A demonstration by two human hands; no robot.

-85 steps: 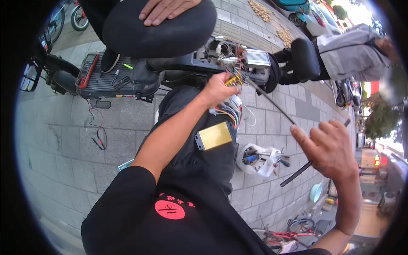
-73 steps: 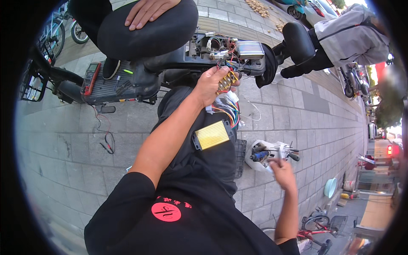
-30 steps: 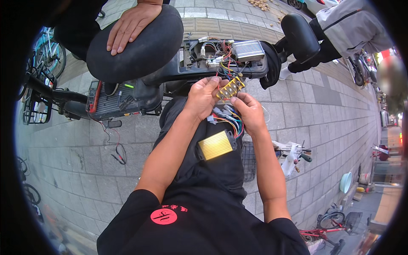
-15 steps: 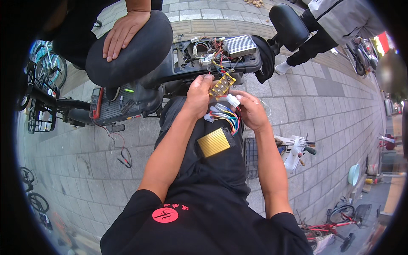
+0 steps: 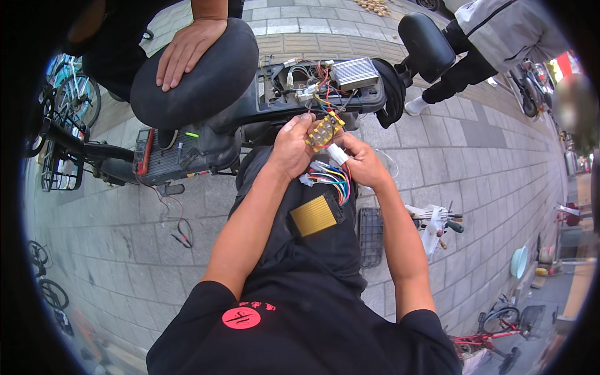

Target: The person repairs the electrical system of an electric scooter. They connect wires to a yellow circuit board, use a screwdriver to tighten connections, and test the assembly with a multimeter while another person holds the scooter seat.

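My left hand (image 5: 292,147) is closed on a yellow terminal block (image 5: 324,132) with metal screws, below the opened scooter body (image 5: 262,94). Just right of it, my right hand (image 5: 362,159) is closed on a white plastic connector (image 5: 338,154) with wires running from it. A gold finned controller box (image 5: 315,215) lies on my dark-trousered leg, its bundle of coloured wires (image 5: 337,181) and small connectors spread above it. Inside the scooter body sit a silver controller (image 5: 353,74) and tangled wiring.
Another person's hand (image 5: 181,55) rests on a black seat (image 5: 206,87). A person in a grey jacket (image 5: 500,28) is upper right. A multimeter (image 5: 143,151) lies on the footboard (image 5: 178,162). Right of me are a black crate (image 5: 370,237), tool bag (image 5: 431,231) and basin (image 5: 519,261); bicycles stand around.
My right hand has let go of a long bar, joined my left at the terminal block, then taken the white connector. Since half a second ago, the connector has moved slightly down.
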